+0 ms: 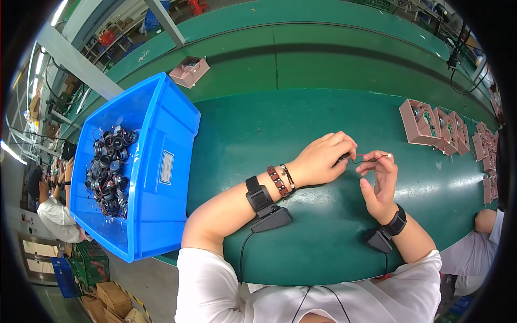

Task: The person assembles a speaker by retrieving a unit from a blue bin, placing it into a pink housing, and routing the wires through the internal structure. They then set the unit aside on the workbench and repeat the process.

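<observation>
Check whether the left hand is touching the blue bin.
Apart. The head view shows it: a wide stretch of green table lies between the left hand and the blue bin.

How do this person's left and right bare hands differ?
The left hand curls around a small black part; the right hand is more open, its fingers by thin red and black wires. The left hand has a red-brown beaded bracelet at its wrist; the right hand shows none. Both carry a black wrist strap with a black boxy device.
</observation>
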Motion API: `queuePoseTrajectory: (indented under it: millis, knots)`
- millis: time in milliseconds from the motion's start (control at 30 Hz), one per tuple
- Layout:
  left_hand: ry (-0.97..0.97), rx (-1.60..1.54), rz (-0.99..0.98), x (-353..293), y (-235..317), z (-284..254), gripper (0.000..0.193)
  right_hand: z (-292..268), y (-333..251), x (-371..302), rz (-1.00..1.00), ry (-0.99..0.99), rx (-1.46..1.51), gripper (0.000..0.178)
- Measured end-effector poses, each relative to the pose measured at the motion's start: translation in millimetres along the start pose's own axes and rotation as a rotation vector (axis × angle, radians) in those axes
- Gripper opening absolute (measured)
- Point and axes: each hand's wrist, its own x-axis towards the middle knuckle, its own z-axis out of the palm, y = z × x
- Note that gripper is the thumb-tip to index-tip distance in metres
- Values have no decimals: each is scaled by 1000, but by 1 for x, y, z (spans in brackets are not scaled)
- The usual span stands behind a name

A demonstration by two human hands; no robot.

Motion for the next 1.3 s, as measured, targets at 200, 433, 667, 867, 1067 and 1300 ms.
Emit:
queuePoseTrajectory:
  millis: [200,433,667,867,1067,1300]
  knots:
    - [141,-597,-264,7,10,-1,23,5,-2,9,96,67,-298,62]
    - [72,-887,-424,8,35,-8,40,6,4,8,236,-80,-207,65]
    - [-145,288,-85,26,-21,-114,46,4,8,6,479,131,133,52]
    - [770,1088,-498,-87,-190,-198,52,19,6,25,601,191,293,45]
    - [532,1121,-679,-57,-204,-168,54,12,10,22,593,213,277,44]
    - [366,1126,-632,-48,-201,-177,48,11,10,24,638,165,226,46]
